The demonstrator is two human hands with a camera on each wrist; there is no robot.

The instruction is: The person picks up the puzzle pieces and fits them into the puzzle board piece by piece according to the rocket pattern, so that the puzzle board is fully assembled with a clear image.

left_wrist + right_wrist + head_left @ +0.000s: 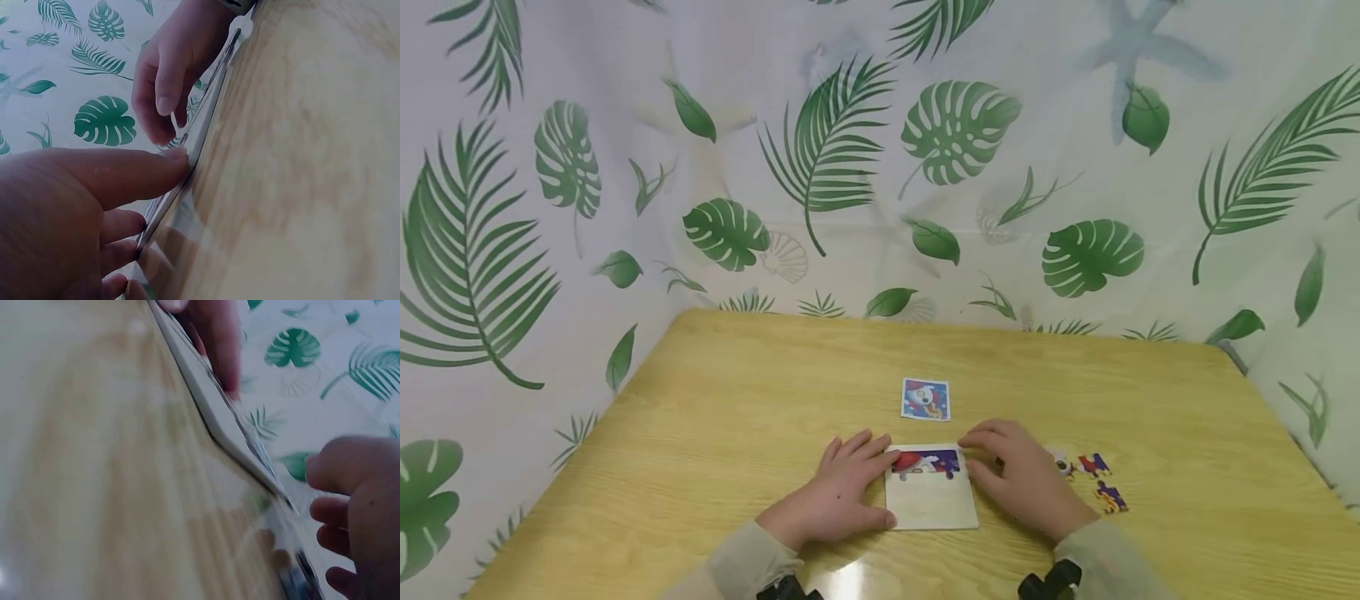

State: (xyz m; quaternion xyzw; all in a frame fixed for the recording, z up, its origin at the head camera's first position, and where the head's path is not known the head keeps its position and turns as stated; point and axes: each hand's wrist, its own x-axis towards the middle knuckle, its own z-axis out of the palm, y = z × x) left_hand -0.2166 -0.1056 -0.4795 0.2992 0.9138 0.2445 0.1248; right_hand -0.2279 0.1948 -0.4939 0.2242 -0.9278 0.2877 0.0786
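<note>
A square white puzzle board [932, 506] lies flat on the table, with a strip of joined jigsaw pieces [928, 461] along its top side. My left hand [842, 493] rests at the board's left edge with fingers extended, the index fingertip at the upper left corner and the thumb [150, 172] by the lower left. At the upper right corner is my right hand [1022, 475], its fingers loosely bent and apart from the thumb. No piece shows in its grasp in the right wrist view, where the hand [369, 512] appears beside the board edge [215, 419].
Just right of the right hand lie loose jigsaw pieces: a red and purple one [1093, 464], a yellow and purple one [1111, 497], and one with an eye [1062, 464] partly covered by the hand. Beyond the board sits a small picture card [925, 400]. A leaf-print curtain [850, 275] borders the wooden table [760, 375].
</note>
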